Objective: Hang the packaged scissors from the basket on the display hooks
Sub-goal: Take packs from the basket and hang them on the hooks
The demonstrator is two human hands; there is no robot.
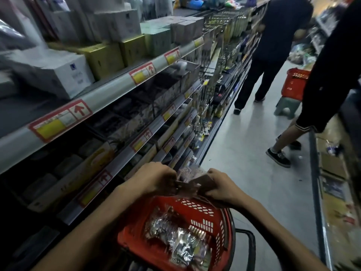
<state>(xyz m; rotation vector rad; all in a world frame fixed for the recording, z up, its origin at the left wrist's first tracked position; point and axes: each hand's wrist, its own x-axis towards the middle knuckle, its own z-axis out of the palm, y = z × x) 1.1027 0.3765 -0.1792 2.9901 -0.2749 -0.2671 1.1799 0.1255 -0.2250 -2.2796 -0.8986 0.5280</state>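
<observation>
Two hands meet over the far wall of the red basket (195, 207), with one held packet (190, 176) between them. The left hand (154, 178) has its fingers curled round the packet's left edge. The right hand (220, 187) grips the right edge, its thumb and fingers folded over a brown card flap. The packet is blurred, so its contents cannot be made out. It sits just above the basket's far wall, touching both hands and apart from the shelves.

More packaged scissors (175, 239) lie in a loose heap of shiny clear wrap on the basket floor, below the hands and between the two forearms. The basket's black handle (253, 251) hangs at its right side.

Along the left run shelves (109, 90) with red-and-yellow price labels (60, 120) on their front edges. White, yellow and pale green boxes (105, 57) stand on the upper level. Farther down the same side, display hooks (214, 55) carry hanging goods, well apart from the hands.

On the aisle floor (244, 153) a person in dark clothes (277, 45) stands facing the shelving, and a second person (332, 75) is at the right edge. Between them a second red basket (295, 83) rests on a pale green stool (287, 108).
</observation>
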